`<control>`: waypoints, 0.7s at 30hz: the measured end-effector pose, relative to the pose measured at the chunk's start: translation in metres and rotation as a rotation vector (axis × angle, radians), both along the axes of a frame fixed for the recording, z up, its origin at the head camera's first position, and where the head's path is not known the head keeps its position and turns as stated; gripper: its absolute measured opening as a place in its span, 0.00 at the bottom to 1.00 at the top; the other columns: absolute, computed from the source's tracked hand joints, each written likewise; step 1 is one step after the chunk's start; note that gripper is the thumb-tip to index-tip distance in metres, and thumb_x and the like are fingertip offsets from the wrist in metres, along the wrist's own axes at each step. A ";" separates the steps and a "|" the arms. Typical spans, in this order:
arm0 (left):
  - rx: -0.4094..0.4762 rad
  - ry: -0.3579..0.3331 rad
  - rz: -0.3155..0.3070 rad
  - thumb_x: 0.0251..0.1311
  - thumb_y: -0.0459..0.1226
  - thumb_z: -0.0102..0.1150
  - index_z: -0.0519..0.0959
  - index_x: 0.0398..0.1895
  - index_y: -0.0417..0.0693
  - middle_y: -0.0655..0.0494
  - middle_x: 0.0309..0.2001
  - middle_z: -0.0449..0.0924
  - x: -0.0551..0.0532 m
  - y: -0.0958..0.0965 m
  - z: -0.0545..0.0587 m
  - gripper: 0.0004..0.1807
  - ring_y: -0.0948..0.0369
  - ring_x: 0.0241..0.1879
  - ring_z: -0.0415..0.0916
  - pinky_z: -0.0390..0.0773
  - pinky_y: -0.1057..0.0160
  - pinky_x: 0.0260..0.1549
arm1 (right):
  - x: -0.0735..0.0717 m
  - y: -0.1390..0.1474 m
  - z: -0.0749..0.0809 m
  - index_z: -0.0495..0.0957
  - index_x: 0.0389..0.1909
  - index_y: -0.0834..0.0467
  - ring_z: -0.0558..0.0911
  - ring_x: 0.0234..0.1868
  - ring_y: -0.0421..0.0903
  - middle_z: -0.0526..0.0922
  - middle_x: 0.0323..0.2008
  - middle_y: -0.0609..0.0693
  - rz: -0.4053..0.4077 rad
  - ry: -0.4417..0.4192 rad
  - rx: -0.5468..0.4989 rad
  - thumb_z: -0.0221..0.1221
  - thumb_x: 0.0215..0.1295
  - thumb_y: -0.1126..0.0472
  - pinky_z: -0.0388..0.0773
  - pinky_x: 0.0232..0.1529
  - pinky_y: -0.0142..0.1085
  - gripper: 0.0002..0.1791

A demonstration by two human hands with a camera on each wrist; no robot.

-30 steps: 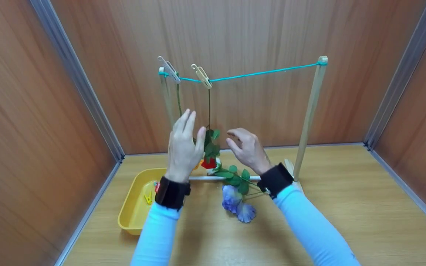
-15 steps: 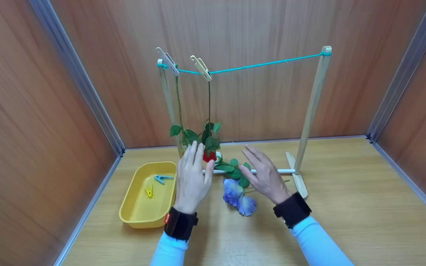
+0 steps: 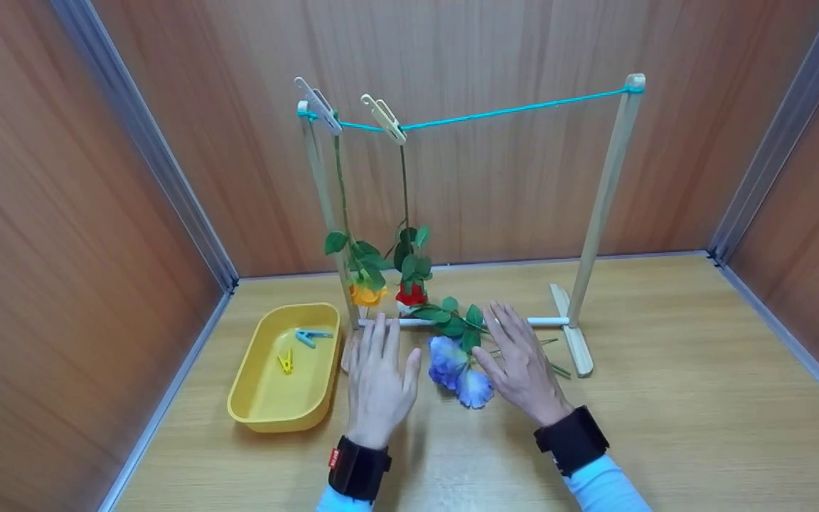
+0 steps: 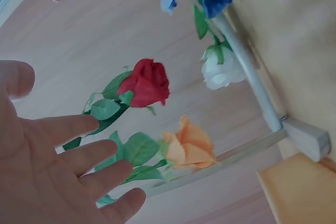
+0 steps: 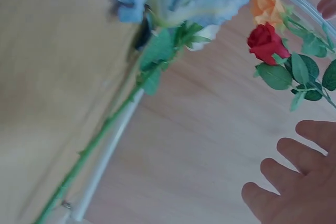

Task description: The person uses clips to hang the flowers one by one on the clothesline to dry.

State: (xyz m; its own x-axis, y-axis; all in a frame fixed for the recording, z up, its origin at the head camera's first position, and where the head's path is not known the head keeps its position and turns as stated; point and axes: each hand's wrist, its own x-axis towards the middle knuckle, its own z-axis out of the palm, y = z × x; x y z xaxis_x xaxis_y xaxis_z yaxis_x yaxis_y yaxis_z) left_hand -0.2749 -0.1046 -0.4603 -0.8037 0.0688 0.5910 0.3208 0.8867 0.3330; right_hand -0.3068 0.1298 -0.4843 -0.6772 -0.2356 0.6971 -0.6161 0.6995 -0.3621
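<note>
While two pegs [image 3: 322, 109] [image 3: 387, 123] hold two roses [image 3: 367, 294] [image 3: 411, 294], two hands [image 3: 379, 387] [image 3: 521, 368] hover.

Pale wood-grain tabletop [image 3: 680, 384] bears a yellow tray [image 3: 278, 425] at left, a light-coloured stand [image 3: 600, 206] resting on its feet [image 3: 579, 354], and, between tray and right-hand foot, blue-violet blooms [image 3: 446, 363] with leafy green stems [image 3: 471, 340].

gap right of red rose [image 3: 411, 294], crossbar [image 3: 548, 321] below
</note>
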 end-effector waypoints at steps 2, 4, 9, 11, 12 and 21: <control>-0.005 -0.015 -0.002 0.76 0.50 0.51 0.69 0.73 0.37 0.38 0.76 0.64 0.002 0.002 -0.007 0.32 0.42 0.76 0.60 0.56 0.38 0.74 | 0.002 0.000 -0.004 0.66 0.73 0.67 0.63 0.75 0.67 0.66 0.74 0.67 -0.012 -0.026 0.021 0.61 0.72 0.54 0.56 0.73 0.65 0.35; -0.001 -0.039 -0.002 0.76 0.49 0.50 0.70 0.73 0.37 0.38 0.76 0.64 0.002 0.004 -0.012 0.32 0.41 0.76 0.59 0.56 0.39 0.74 | 0.002 0.001 -0.007 0.67 0.72 0.68 0.63 0.75 0.67 0.66 0.73 0.67 -0.018 -0.044 0.042 0.61 0.72 0.53 0.56 0.73 0.64 0.34; 0.003 -0.116 -0.005 0.77 0.50 0.48 0.69 0.74 0.38 0.38 0.77 0.61 0.003 0.006 -0.016 0.32 0.40 0.77 0.57 0.55 0.38 0.75 | 0.004 -0.001 -0.011 0.69 0.71 0.69 0.64 0.74 0.68 0.67 0.73 0.68 -0.025 -0.074 0.071 0.61 0.72 0.53 0.55 0.74 0.64 0.33; -0.004 -0.145 -0.003 0.77 0.50 0.47 0.68 0.74 0.38 0.38 0.77 0.61 0.004 0.006 -0.016 0.32 0.40 0.77 0.56 0.54 0.38 0.75 | 0.005 -0.003 -0.012 0.69 0.71 0.69 0.64 0.75 0.67 0.66 0.73 0.67 -0.023 -0.097 0.085 0.60 0.73 0.52 0.56 0.74 0.64 0.34; -0.005 -0.156 -0.003 0.78 0.50 0.47 0.68 0.74 0.38 0.37 0.77 0.62 0.004 0.006 -0.016 0.32 0.40 0.77 0.57 0.55 0.38 0.75 | 0.006 -0.005 -0.013 0.69 0.71 0.68 0.63 0.75 0.67 0.66 0.73 0.67 -0.015 -0.107 0.091 0.60 0.73 0.52 0.56 0.74 0.64 0.34; 0.004 -0.236 -0.018 0.78 0.49 0.47 0.67 0.75 0.36 0.36 0.76 0.62 0.004 0.004 -0.018 0.32 0.39 0.77 0.56 0.55 0.37 0.74 | 0.011 -0.021 -0.018 0.70 0.71 0.67 0.63 0.75 0.67 0.68 0.73 0.67 0.048 -0.147 0.128 0.59 0.74 0.50 0.59 0.73 0.64 0.33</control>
